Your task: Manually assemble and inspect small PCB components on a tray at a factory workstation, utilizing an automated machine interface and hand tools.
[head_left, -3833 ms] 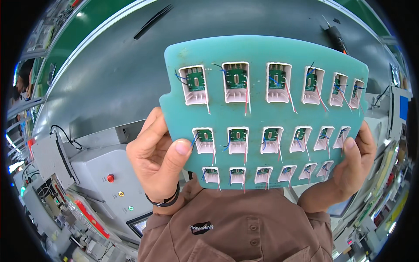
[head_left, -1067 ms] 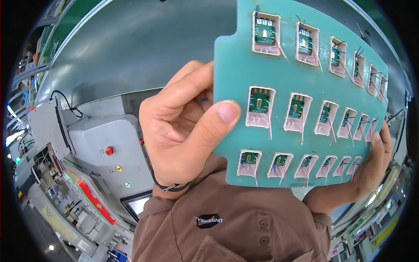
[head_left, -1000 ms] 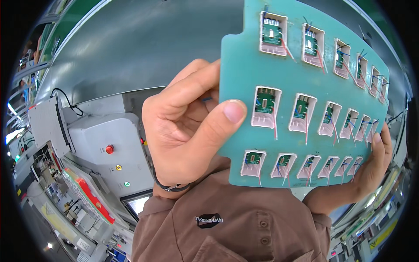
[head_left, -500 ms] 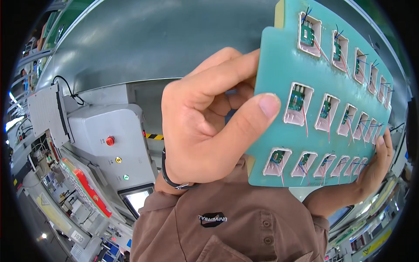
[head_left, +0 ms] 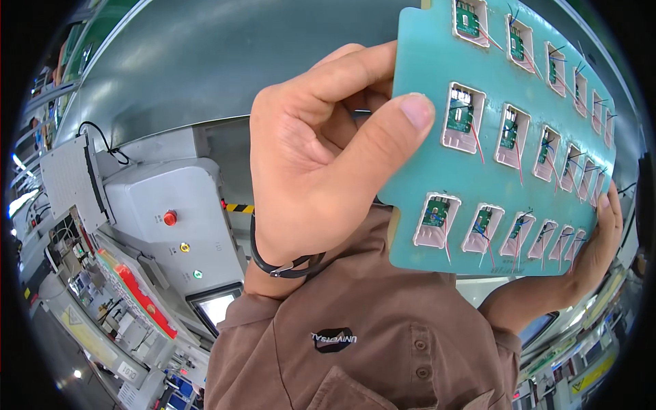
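Note:
A flat teal fixture plate [head_left: 417, 174] is held up tilted, with its right side receding from view. Rows of rectangular cutouts run across it, each holding a white plastic housing [head_left: 467, 140] with a small green circuit board [head_left: 459, 115] and thin red and dark wires. My left hand [head_left: 321, 143] grips the plate's left edge, its thumb on the front face and its other fingers curled behind, partly hidden. At the far right edge, my right hand [head_left: 605, 225] holds the plate, with most of its fingers hidden.
A grey metal surface [head_left: 239, 61] spans the top. To the left stands a grey control box [head_left: 154, 198] with a red button [head_left: 170, 218], a yellow one and a green one. Below it is a lit screen [head_left: 217, 309]. A red strip [head_left: 147, 294] lies along equipment at lower left.
Both hands have shifted the plate; its left side has moved up in the view, and its tilt has changed slightly. The grip of each hand stays the same.

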A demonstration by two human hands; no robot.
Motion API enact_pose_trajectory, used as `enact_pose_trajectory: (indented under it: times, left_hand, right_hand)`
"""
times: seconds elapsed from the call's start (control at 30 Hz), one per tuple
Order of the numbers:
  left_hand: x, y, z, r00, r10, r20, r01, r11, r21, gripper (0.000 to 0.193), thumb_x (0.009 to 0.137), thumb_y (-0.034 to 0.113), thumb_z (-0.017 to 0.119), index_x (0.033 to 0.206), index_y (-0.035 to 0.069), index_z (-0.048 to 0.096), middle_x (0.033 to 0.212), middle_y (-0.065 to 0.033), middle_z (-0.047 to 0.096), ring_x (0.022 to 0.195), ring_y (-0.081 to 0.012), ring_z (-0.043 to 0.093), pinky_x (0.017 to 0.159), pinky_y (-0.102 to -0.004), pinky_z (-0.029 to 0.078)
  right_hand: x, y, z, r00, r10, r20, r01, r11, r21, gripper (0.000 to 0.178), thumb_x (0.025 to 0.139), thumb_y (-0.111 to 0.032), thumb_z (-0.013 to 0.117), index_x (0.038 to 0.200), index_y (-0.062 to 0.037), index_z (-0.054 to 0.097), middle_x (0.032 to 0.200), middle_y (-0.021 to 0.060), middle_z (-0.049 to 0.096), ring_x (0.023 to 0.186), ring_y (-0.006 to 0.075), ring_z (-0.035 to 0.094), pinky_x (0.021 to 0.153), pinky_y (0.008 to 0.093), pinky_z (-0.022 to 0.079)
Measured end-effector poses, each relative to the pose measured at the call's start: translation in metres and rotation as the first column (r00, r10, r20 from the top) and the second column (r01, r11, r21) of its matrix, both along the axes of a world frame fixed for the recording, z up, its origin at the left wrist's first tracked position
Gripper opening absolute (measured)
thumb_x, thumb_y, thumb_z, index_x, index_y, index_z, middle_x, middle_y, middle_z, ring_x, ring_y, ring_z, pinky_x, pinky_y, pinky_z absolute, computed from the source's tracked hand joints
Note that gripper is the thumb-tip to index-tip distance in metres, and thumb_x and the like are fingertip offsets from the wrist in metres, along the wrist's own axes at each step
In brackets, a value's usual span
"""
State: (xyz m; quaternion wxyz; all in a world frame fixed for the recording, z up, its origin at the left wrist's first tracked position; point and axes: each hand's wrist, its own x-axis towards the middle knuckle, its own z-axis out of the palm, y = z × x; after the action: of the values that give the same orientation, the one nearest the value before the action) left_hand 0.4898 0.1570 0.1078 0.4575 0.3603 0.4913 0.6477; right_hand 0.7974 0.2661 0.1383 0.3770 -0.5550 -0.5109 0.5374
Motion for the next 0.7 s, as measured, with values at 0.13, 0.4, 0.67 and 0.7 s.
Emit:
enact_pose_trajectory:
  times: [0.13,0.4,0.67,0.7]
  left_hand:
    - [-0.001,0.001,-0.001,1.0,0.002,0.003,-0.002,1.0,-0.006,0.039,0.088,0.009,0.058,0.121,-0.011,0.054,0.104,-0.0155,0.066,0.088,-0.0157,0.065,0.076,-0.0259,0.051]
    - [-0.001,0.003,-0.004,0.999,0.026,0.019,-0.025,0.999,-0.041,0.04,0.089,0.012,0.058,0.121,-0.011,0.053,0.103,-0.0166,0.066,0.087,-0.0166,0.066,0.076,-0.0264,0.052]
    - [-0.005,0.003,-0.008,0.998,0.015,0.058,-0.013,1.0,-0.025,0.043,0.088,0.012,0.057,0.122,-0.014,0.051,0.104,-0.0186,0.065,0.091,-0.0185,0.065,0.081,-0.0266,0.051]
    - [-0.005,0.002,-0.007,0.999,0.032,0.038,-0.03,0.999,-0.04,0.043,0.088,0.011,0.057,0.122,-0.014,0.051,0.104,-0.0183,0.066,0.092,-0.0183,0.065,0.081,-0.0267,0.051]
  right_hand:
    - [-0.006,-0.003,0.001,0.998,-0.049,-0.044,0.048,0.998,-0.028,0.041,0.09,-0.015,0.055,0.121,0.011,0.049,0.102,0.0168,0.066,0.083,0.0148,0.067,0.074,0.0239,0.053]
    - [-0.006,-0.001,0.005,0.998,-0.003,-0.058,0.001,0.999,-0.05,0.042,0.089,-0.015,0.056,0.121,0.0113,0.049,0.102,0.0178,0.066,0.084,0.0167,0.067,0.075,0.025,0.053]
    - [-0.02,-0.004,0.011,0.994,-0.005,-0.109,0.001,0.999,-0.045,0.035,0.088,-0.009,0.055,0.116,0.0112,0.052,0.099,0.0193,0.066,0.081,0.019,0.068,0.073,0.0286,0.056]
    - [-0.023,-0.007,0.011,0.994,-0.015,-0.111,0.011,0.999,-0.033,0.034,0.088,-0.009,0.055,0.116,0.0111,0.053,0.098,0.0191,0.067,0.081,0.0191,0.068,0.073,0.0288,0.056]
